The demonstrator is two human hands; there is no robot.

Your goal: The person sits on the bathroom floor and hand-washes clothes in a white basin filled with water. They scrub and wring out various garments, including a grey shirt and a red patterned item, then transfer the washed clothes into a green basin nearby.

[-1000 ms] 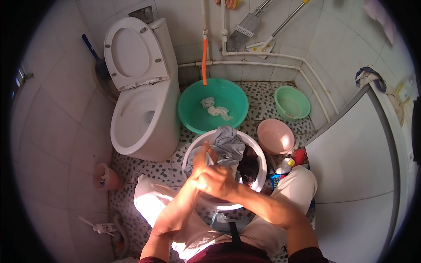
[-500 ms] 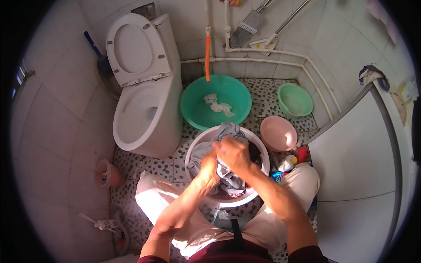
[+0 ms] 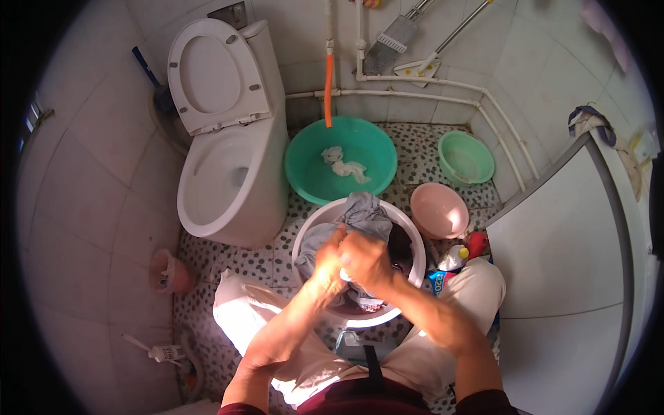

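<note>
Head view: got my left hand point(image 3: 330, 264) and right hand point(image 3: 366, 259) both clenched together on some soft, crumpled grey cloth point(image 3: 364, 209), right over this round white plastic basin point(image 3: 361, 322).

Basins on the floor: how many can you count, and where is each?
4: the white basin nearest the camera, the teal basin beyond it, the pink basin at right, and the pale green basin behind that. Others may be hidden.

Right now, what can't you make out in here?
Head view:
Gray cloth: any part between left hand and right hand, hidden by both.
White basin: its floor, under clothes.
Gray flat tool: handle end, cut by top edge.
Pink item, upper right: blurred at the dark rim.
</note>
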